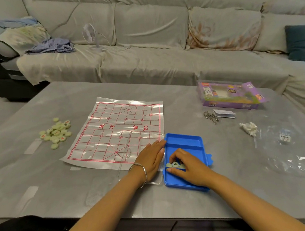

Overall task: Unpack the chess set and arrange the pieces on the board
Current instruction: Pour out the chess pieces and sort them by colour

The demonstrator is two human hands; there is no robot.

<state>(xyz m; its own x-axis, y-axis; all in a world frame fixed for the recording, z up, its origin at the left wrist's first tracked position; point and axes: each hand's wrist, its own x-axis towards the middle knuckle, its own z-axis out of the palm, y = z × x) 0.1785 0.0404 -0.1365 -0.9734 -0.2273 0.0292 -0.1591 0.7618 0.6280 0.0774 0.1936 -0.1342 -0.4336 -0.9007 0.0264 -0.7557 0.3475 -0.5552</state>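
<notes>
Grey worktop (154, 201) in front of a covered sofa (143, 43). Paper board (113, 132) with red grid lies flat, left of centre. Clear lid (127, 153) overlaps the board's near right corner. Blue tray (184, 142) sits just right of the lid, touching it. Left hand (151, 158), bracelet (141, 173) on wrist, lies flat with fingers spread, palm down on the lid, fingertips at the tray's left edge. Right hand (187, 165) is inside the tray, fingers curled over a few pale round pieces (175, 165); whether it pinches one, cannot tell. Heap of pale pieces (56, 133) on the worktop, left of the board and apart from it. Purple box (229, 95) at far right, with metal rings (210, 116), a folded leaflet (223, 113), crumpled tissue (249, 127) and clear plastic wrap (291, 149) nearer.
</notes>
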